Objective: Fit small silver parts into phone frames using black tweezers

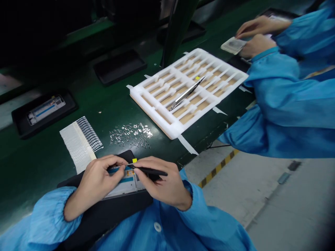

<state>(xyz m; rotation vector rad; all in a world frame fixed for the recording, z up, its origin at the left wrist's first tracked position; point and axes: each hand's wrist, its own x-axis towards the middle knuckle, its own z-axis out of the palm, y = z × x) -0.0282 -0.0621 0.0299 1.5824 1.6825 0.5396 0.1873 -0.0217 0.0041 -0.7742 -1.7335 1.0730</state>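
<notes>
On a black tray [123, 205] in front of me lies a silver phone housing [117, 190] with blue strips and a yellow tab. My left hand [101, 176] curls over its left part, with thumb and forefinger pinched at the far edge. In my right hand [167, 181] is a slim black tool [153, 171], apparently tweezers, its tip meeting the left fingertips at that edge. The fingers hide whatever small piece may be at the tip. Just beyond the left hand lies a white sheet [75, 146] with a fringe of thin metal strips.
Small metal bits [131, 134] lie scattered on the green table [110, 104]. A white slotted tray [180, 130] is taped down with metal tweezers [187, 93] on it. A black tray [19, 118] holds another phone housing [47, 109]. At right, a co-worker's hands [258, 36] hold a fringed sheet.
</notes>
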